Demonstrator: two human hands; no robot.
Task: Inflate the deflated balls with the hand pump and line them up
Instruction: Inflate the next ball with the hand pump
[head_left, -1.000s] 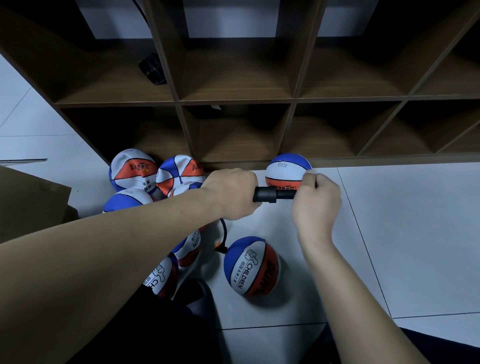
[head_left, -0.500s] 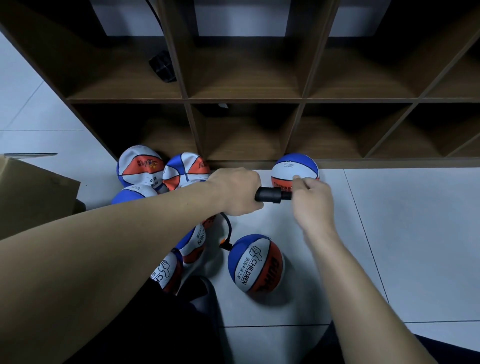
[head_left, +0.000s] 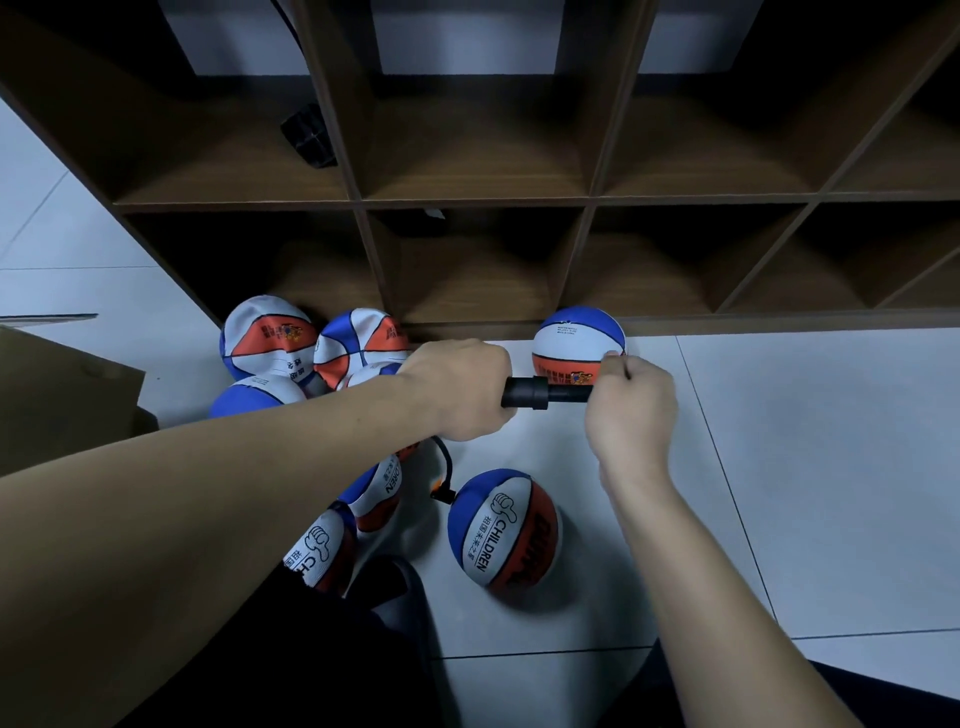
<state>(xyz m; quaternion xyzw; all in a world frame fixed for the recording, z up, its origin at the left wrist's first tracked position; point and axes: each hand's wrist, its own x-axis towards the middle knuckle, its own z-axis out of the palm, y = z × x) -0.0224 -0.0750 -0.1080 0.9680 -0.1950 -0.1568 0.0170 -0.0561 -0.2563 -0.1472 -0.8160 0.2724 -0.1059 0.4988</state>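
Observation:
My left hand (head_left: 460, 389) grips the barrel of a black hand pump (head_left: 530, 393). My right hand (head_left: 631, 410) grips the pump's handle end. A black hose (head_left: 445, 467) runs from the pump down to a blue, white and orange ball (head_left: 503, 535) marked CHILDREN on the floor between my arms. One round ball (head_left: 576, 338) stands against the shelf base behind the pump. Several flat, deflated balls (head_left: 270, 338) lie heaped at the left, partly hidden by my left forearm.
A brown wooden cubby shelf (head_left: 478, 200) spans the back; a black object (head_left: 307, 136) lies in one upper cubby. A cardboard box (head_left: 67, 395) sits at the left. White tiled floor (head_left: 805, 467) stretches to the right. My dark-clad legs are at the bottom.
The short stretch of pump rod showing between my hands has stayed about the same. The view has shifted slightly; the balls have not moved.

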